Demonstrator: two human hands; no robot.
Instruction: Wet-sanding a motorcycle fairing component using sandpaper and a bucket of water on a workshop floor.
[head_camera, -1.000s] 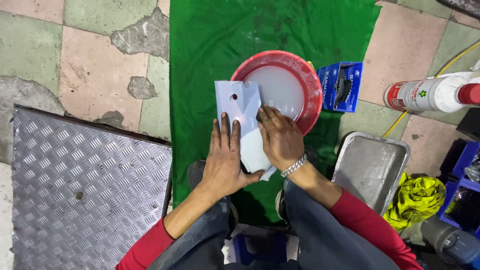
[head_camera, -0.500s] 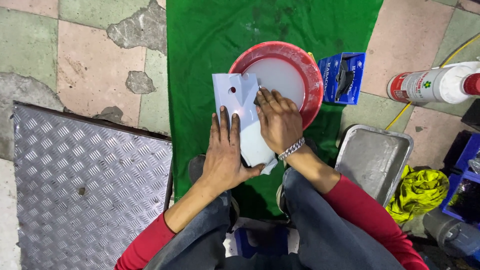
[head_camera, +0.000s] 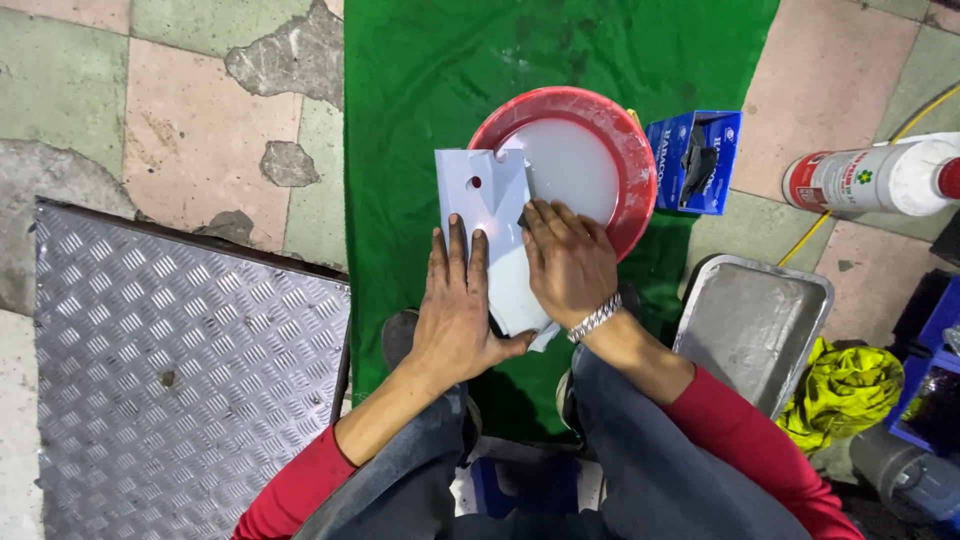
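Both hands press flat on a white panel (head_camera: 492, 235) that lies on the green mat (head_camera: 420, 120), its far end overlapping the rim of the red basin (head_camera: 632, 170). The left hand (head_camera: 455, 310) lies palm down with fingers straight and together, pinning the panel's near left part. The right hand (head_camera: 567, 262) is spread over the panel's right edge, fingers slightly curled, a metal bracelet (head_camera: 595, 320) at the wrist; neither hand grips anything, they only bear down.

Compared with a second ago, the panel has slid a little toward the basin and the right hand has moved up along its edge, while the left hand has stayed planted. This looks like smoothing or rubbing work going on along the panel rather than a lift.

Right of the hands sit a blue box (head_camera: 695, 160), a metal tray (head_camera: 750, 325) and a white bottle (head_camera: 870, 180) lying down; left of them is a checker plate (head_camera: 170, 370).
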